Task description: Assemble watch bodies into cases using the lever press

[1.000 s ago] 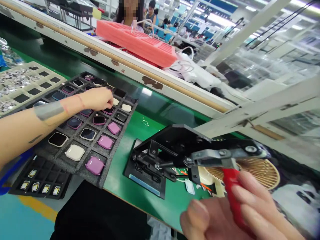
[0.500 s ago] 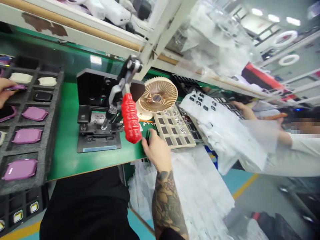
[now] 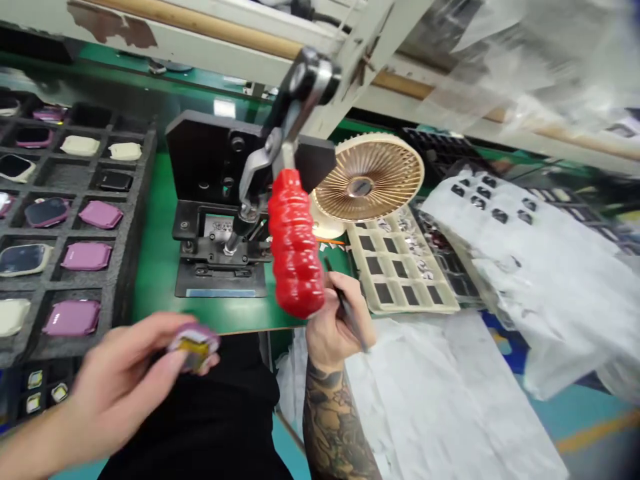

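Note:
My left hand (image 3: 135, 373) pinches a small purple watch-like case (image 3: 196, 343), its open side with yellow and silver parts turned up, above my lap. In my right hand (image 3: 337, 327) is a dark, slim pair of tweezers (image 3: 347, 307), held like a pen beside the red handle. A black toggle press (image 3: 220, 260) with a red ribbed grip (image 3: 297, 247) stands on the green bench between and beyond my hands. Left of it, a dark foam tray (image 3: 127, 247) carries purple, cream and black cases in its compartments.
A gold desk fan (image 3: 367, 183) stands right of the press. Before it lies a cream compartment tray (image 3: 415, 308) with dark squares. White sheeting (image 3: 430, 387) hangs at the bench's right, and small black parts (image 3: 483, 197) rest on a white bag. A lower tray (image 3: 45, 393) holds yellow-white pieces.
My left hand has come from the foam tray to above my lap with the purple case. My right hand has lifted the tweezers off the bench. The view has shifted; the co-worker is out of sight.

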Action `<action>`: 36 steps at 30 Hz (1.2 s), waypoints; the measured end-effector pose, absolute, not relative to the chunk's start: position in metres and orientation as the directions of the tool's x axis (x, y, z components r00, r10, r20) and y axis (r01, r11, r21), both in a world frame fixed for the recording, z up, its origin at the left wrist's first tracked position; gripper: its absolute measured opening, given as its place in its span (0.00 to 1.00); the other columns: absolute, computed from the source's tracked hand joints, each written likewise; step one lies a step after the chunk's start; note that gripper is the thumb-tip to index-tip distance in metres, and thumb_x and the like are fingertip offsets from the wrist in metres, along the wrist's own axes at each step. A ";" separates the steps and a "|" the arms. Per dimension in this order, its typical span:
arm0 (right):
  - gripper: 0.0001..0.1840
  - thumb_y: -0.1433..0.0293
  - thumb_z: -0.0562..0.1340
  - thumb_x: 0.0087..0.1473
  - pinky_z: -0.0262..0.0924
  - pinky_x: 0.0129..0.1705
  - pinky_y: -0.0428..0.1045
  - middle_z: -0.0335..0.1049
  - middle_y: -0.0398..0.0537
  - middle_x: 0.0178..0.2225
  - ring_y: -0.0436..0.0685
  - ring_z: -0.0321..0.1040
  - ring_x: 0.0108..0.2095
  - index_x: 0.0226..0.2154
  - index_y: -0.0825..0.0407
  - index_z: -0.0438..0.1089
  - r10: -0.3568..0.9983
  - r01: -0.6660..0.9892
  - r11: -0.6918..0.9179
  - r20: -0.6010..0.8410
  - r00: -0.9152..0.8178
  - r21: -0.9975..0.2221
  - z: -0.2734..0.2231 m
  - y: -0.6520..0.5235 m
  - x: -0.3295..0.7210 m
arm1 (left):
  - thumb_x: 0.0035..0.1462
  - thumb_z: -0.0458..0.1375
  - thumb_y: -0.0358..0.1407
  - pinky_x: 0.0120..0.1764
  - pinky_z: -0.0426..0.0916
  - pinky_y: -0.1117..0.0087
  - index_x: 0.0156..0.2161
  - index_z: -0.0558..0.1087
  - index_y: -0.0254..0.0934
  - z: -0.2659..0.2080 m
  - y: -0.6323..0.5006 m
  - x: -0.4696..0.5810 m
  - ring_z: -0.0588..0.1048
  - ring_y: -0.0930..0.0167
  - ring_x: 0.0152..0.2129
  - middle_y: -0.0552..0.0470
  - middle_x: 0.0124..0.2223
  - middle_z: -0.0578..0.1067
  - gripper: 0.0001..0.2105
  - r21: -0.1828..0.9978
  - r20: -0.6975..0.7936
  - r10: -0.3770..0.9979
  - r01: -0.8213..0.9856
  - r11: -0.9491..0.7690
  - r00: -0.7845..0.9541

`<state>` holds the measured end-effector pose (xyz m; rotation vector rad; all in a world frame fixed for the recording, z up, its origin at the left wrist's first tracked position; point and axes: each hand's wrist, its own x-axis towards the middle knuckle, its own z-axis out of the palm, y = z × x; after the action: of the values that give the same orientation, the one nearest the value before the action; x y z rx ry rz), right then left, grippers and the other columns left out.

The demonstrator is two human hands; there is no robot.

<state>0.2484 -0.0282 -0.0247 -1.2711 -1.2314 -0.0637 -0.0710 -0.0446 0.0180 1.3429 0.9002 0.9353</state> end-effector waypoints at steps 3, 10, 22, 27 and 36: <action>0.07 0.66 0.70 0.70 0.79 0.45 0.58 0.78 0.47 0.39 0.59 0.80 0.40 0.48 0.47 0.84 0.512 0.705 0.351 0.757 0.407 -0.616 -0.023 -0.026 0.233 | 0.77 0.62 0.39 0.38 0.81 0.71 0.69 0.77 0.41 0.003 -0.030 -0.024 0.86 0.67 0.33 0.45 0.43 0.89 0.20 0.973 -0.050 0.908 -0.185 0.138 0.415; 0.19 0.75 0.69 0.68 0.78 0.34 0.58 0.80 0.47 0.41 0.59 0.81 0.36 0.56 0.41 0.82 0.533 0.557 0.489 0.736 0.418 -0.671 -0.014 -0.042 0.203 | 0.66 0.72 0.37 0.41 0.83 0.67 0.66 0.79 0.38 -0.003 0.000 0.009 0.88 0.64 0.35 0.46 0.43 0.89 0.25 0.943 -0.045 0.910 -0.283 0.175 0.412; 0.13 0.70 0.68 0.70 0.83 0.35 0.61 0.82 0.50 0.42 0.63 0.84 0.41 0.55 0.45 0.79 0.614 0.444 0.548 0.702 0.361 -0.709 -0.028 -0.047 0.183 | 0.74 0.67 0.43 0.44 0.83 0.67 0.66 0.76 0.40 -0.007 -0.005 0.003 0.89 0.64 0.40 0.46 0.48 0.88 0.21 0.938 -0.072 0.900 -0.278 0.207 0.429; 0.13 0.71 0.69 0.69 0.83 0.39 0.62 0.83 0.52 0.46 0.64 0.84 0.44 0.54 0.46 0.80 0.668 0.410 0.516 0.653 0.357 -0.752 -0.031 -0.050 0.185 | 0.76 0.64 0.43 0.40 0.83 0.71 0.61 0.75 0.37 -0.003 -0.002 0.003 0.89 0.66 0.38 0.46 0.44 0.89 0.16 0.910 -0.106 0.904 -0.325 0.257 0.415; 0.09 0.68 0.68 0.70 0.80 0.32 0.58 0.81 0.49 0.39 0.62 0.82 0.37 0.51 0.46 0.81 0.611 0.392 0.550 0.675 0.414 -0.737 -0.031 -0.044 0.172 | 0.74 0.67 0.40 0.41 0.84 0.69 0.60 0.76 0.37 -0.006 -0.003 0.005 0.90 0.65 0.38 0.46 0.45 0.89 0.15 0.901 -0.092 0.906 -0.353 0.253 0.413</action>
<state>0.1718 -0.0436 -0.0314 -1.0424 -1.1941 0.1747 0.0050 -0.0028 -0.0059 0.9472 0.7110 0.9616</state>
